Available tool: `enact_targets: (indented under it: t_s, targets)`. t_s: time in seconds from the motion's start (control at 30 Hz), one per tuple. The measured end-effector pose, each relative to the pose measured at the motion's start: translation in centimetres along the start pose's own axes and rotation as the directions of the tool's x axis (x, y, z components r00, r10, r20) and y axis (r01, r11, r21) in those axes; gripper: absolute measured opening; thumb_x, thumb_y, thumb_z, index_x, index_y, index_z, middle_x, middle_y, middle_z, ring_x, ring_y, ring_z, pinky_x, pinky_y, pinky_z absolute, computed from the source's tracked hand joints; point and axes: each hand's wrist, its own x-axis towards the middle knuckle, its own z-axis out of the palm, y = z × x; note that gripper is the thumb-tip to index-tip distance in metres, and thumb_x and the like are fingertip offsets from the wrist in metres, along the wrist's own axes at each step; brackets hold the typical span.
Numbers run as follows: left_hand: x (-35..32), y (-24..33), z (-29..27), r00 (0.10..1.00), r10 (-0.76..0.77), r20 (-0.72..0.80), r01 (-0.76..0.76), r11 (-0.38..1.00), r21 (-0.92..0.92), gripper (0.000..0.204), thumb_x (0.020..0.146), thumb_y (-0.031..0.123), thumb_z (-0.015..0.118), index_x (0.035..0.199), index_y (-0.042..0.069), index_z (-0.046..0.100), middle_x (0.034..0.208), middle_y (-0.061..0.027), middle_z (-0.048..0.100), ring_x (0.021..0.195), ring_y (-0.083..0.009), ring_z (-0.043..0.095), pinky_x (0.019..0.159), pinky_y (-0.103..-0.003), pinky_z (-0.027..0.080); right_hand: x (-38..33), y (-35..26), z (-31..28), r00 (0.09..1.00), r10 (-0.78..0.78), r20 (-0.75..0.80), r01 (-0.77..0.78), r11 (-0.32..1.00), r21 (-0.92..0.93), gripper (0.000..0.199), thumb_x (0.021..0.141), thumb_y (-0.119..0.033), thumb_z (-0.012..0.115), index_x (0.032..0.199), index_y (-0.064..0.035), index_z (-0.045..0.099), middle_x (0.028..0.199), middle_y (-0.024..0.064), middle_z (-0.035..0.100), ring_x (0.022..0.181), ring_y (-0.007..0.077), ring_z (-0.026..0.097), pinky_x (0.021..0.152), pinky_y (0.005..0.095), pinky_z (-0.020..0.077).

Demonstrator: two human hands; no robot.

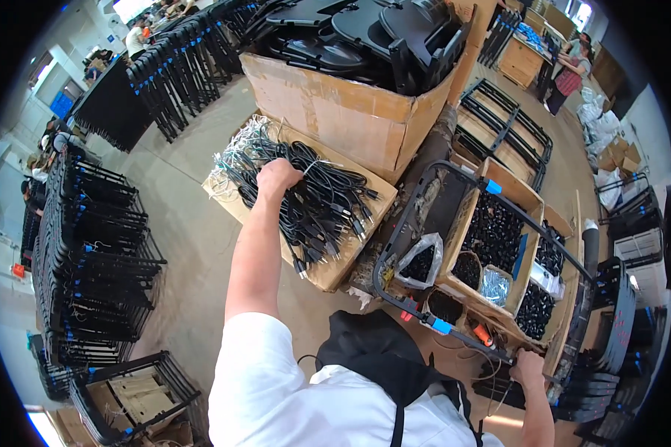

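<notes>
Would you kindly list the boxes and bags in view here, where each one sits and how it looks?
Shallow cardboard tray: ahead on the floor, brown, full of black cables; left hand closed on a bundle.
Tall cardboard box: behind the tray, brown, heaped with black parts.
Divided cardboard box: on the right, brown, small black pieces inside.
Clear plastic bag: beside the divided box, dark pieces inside.

**Reaching into the cable box**

The left hand [277,177] is closed among black bundled cables [317,205] in a shallow cardboard box [328,274] on the floor. The right hand [528,368] grips the black metal frame [455,337] lying over compartmented boxes of small black parts [493,232]. Stacked black frames [89,253] stand at left.
</notes>
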Motion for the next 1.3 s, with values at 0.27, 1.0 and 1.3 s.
enact_targets:
  t_s: [0.27,1.0,1.3]
  targets:
    - [-0.2,-2.6,-1.4,0.987,-0.006,-0.158,-0.073,0.868,-0.492,0.051,0.092,0.041,0.055,0.096,-0.006,0.075,0.080,-0.0181,0.076,0.076,-0.0311,0.075,0.078,-0.040,0.058,0.6,1.0,1.4,0.978,0.107,0.181,-0.158,0.941,0.298,0.047,0.086,-0.046,0.078,0.098,-0.0011,0.077,0.104,0.0199,0.077,0.100,0.0367,0.076,0.090,0.0468,0.0602]
    - [-32.7,15.4,21.3,0.373,0.926,-0.054,-0.544,0.171,-0.822,0.022,0.106,0.024,0.061,0.101,0.003,0.063,0.077,-0.0128,0.064,0.072,-0.0333,0.066,0.068,-0.044,0.052,-0.9,0.2,0.6,0.907,0.220,0.360,-0.417,0.343,0.842,0.045,0.104,-0.044,0.053,0.108,0.0001,0.057,0.072,0.0167,0.068,0.064,0.0332,0.067,0.064,0.0457,0.0540]
    - [-35.0,16.7,28.3,0.268,0.963,-0.021,-0.865,0.231,-0.447,0.033,0.103,0.030,0.062,0.092,0.000,0.059,0.079,-0.0215,0.067,0.070,-0.0432,0.067,0.068,-0.051,0.054,-1.1,0.0,3.3,0.890,0.267,0.370,-0.452,0.405,0.795,0.044,0.097,-0.033,0.066,0.126,-0.0022,0.055,0.098,0.0230,0.071,0.095,0.0394,0.070,0.091,0.0508,0.0551]
